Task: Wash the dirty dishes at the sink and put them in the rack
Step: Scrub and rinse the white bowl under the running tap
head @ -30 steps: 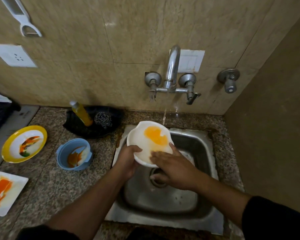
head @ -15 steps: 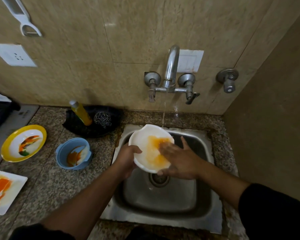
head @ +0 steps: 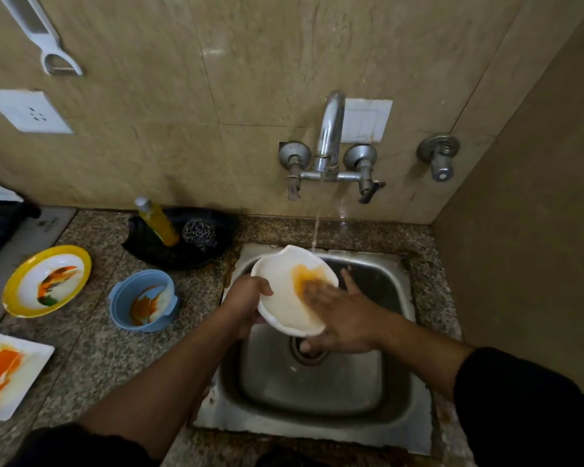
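Four soiled dishes: one white plate (head: 284, 308) over the one sink (head: 317, 382), and on the counter at left one blue bowl (head: 142, 305), one yellow-rimmed plate (head: 48, 281), one square plate (head: 11, 375). One soap bottle (head: 157, 222), one steel scrubber (head: 199, 234), one tap (head: 329, 136). Two hands: left hand (head: 246, 305), right hand (head: 344, 318)

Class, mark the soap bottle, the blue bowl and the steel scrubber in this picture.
soap bottle (head: 157, 222), head view, on its yellow body.
blue bowl (head: 123, 291), head view, on the bare inner wall, left side.
steel scrubber (head: 199, 233), head view, middle of the wire ball.
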